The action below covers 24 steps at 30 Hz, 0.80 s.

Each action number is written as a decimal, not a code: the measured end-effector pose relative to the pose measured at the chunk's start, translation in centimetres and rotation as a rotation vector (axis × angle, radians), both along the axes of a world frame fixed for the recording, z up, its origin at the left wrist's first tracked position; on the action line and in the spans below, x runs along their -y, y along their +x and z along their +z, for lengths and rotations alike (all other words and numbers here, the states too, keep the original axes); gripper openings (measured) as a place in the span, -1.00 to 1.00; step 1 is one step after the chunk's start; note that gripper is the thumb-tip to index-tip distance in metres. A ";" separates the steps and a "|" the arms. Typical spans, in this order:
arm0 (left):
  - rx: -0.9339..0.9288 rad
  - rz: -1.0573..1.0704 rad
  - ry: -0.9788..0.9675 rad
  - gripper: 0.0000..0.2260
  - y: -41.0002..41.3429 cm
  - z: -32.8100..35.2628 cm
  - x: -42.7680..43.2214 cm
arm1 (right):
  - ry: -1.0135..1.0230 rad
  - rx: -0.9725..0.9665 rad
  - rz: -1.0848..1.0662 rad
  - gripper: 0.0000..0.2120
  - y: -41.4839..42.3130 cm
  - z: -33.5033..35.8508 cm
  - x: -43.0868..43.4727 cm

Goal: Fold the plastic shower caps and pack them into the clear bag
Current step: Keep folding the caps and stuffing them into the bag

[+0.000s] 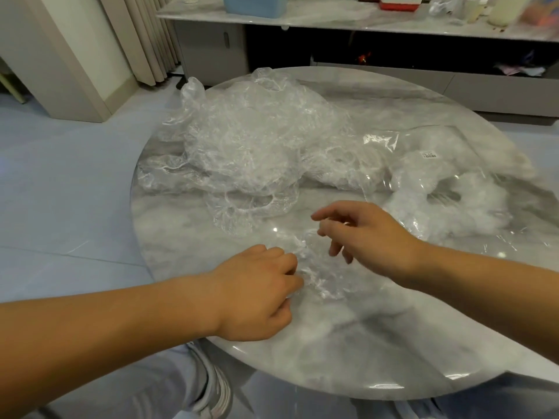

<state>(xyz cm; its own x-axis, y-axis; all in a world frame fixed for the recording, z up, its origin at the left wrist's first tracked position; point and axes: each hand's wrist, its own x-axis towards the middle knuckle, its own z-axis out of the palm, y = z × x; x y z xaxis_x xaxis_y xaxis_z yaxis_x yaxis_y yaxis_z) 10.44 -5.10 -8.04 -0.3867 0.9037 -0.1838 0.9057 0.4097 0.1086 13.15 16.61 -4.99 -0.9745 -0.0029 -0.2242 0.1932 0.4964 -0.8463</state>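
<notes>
On a round marble surface, the left hand pinches a crumpled shower cap with curled fingers. The right hand hovers above it, fingers loosely spread. Behind lie a pile of caps and the clear bag.

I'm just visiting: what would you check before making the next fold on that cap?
1. Cap lies on the table between both hands: ok.
2. Left hand pinches the cap's near edge: ok.
3. Right hand has hold of the cap: not ok, its fingers hang loose above it.
4. Cap smoothed flat: not ok, it is crumpled.
5. Bag lies close by on the right: ok.
6. Bag mouth open: cannot tell.
</notes>
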 end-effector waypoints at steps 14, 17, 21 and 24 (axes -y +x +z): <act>0.172 0.031 -0.173 -0.42 -1.7 1.1 0.1 | 0.190 -0.145 0.228 -0.64 0.2 -0.1 -0.9; 0.156 0.030 -0.177 -0.39 -2.1 1.2 0.2 | 0.534 -0.542 0.596 -0.54 2.3 -0.2 -1.7; 0.112 -0.015 -0.207 -0.37 -2.4 1.3 0.5 | 0.747 -0.646 0.897 -0.47 4.0 -1.6 -2.0; 0.093 -0.062 -0.219 -0.50 -3.0 1.6 0.5 | 0.878 -0.599 0.993 -0.41 4.6 -2.3 -1.9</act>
